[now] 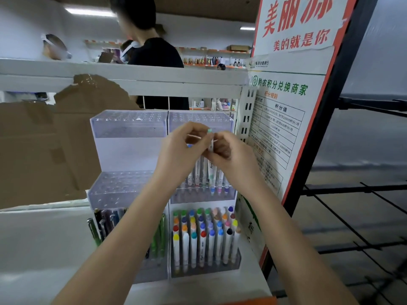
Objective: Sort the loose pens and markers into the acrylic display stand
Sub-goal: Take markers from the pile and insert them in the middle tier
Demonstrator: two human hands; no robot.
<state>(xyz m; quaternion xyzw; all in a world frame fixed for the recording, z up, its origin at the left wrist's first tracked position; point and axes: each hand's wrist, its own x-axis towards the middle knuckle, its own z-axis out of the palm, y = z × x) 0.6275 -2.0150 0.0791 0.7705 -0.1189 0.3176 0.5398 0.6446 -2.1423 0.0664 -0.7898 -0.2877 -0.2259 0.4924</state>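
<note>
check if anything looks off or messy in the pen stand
Nothing in the acrylic stand looks spilled or broken. Markers in the bottom right tier stand upright. Both hands, left hand and right hand, hold a green-capped marker at the middle tier.

From my remote seat the scene read evenly lit, rather cool and soft. The light came from long white fluorescent ceiling tubes (89, 11) overhead, which bloomed into pale streaks. Shadows were faint. The clear acrylic tiered display stand (128, 126) carried milky glare along its top edges. Everything looked slightly smeared, the far shelves with small bottles (209, 60) most of all. The wide lens bowed the black wire rack (352, 194) and the white metal shelf edge (121, 81) toward the frame's borders.
</note>
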